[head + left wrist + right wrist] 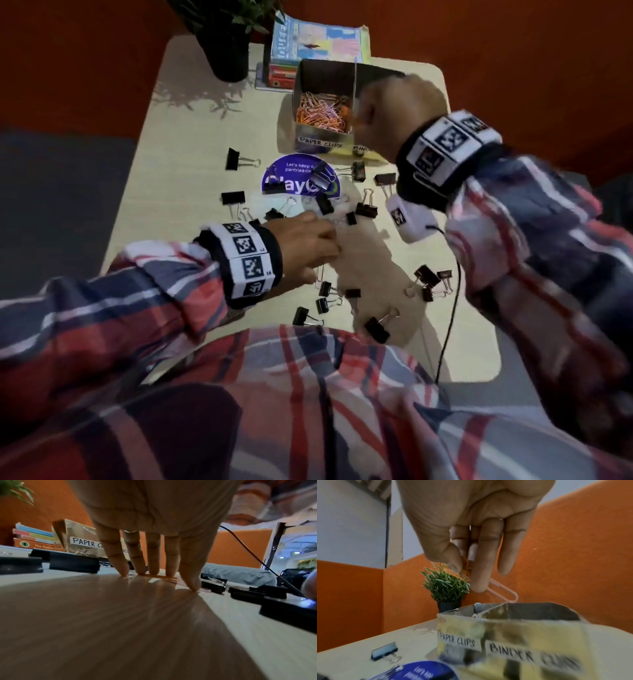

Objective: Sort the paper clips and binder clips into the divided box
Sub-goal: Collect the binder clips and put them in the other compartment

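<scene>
**Right hand held paper clips over the divided box**

The right hand [471,524] hovered above the foil-covered divided cardboard box [508,632], which stood near the far edge of the pale wooden desk [191,137]. Thumb and fingers were pinched together on a small bunch of orange and pink wire paper clips [503,592]; the orange ones sat between thumb and forefinger, and a pink one hung below the fingertips, just over the box's centre divider. The compartment labelled "PAPER CLIPS" already held a heap of orange and pink paper clips [320,111]. The compartment marked for binder clips lay under the hand in the head view, its contents hidden.

The left hand [301,240] rested on the middle of the desk with straight fingers [118,555] spread, their tips pressing on the desk; a thin pink paper clip [161,576] lay flat under them. Black metal binder clips [236,159] were scattered across the desk's middle and near edge, some on a round purple sticker [291,178]. A potted green plant [445,586] and a stack of books [284,73] stood at the far edge beside the box.
</scene>
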Demonstrator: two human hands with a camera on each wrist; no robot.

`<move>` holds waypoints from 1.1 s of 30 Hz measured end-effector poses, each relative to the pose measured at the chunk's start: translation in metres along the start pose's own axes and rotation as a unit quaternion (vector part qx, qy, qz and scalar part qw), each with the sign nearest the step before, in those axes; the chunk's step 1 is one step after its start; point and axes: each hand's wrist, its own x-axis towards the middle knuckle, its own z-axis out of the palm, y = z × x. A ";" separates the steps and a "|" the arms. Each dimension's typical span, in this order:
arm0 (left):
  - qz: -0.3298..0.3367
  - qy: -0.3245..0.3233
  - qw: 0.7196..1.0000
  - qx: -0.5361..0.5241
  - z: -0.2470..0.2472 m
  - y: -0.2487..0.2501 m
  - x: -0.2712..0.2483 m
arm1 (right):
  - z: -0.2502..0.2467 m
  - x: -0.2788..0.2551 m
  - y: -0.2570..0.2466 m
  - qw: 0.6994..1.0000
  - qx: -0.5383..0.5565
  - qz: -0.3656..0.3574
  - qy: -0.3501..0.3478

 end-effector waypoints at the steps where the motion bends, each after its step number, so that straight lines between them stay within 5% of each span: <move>1: -0.001 0.003 1.000 0.010 0.001 0.001 0.001 | 0.000 0.014 -0.007 1.000 -0.006 -0.010 0.015; 8: -0.022 0.007 0.999 0.048 0.001 0.008 0.004 | 0.024 0.065 -0.038 0.993 -0.080 -0.082 -0.035; 17: -0.064 -0.027 0.997 -0.017 0.005 0.002 0.012 | 0.022 0.063 -0.028 0.998 0.016 -0.042 -0.050; 26: -0.099 -0.029 0.992 -0.075 0.001 0.007 0.013 | 0.018 -0.024 0.038 1.000 0.017 -0.011 0.007; 33: -0.144 -0.019 0.980 -0.140 -0.012 -0.007 0.009 | 0.064 -0.137 0.099 0.988 0.022 0.089 -0.121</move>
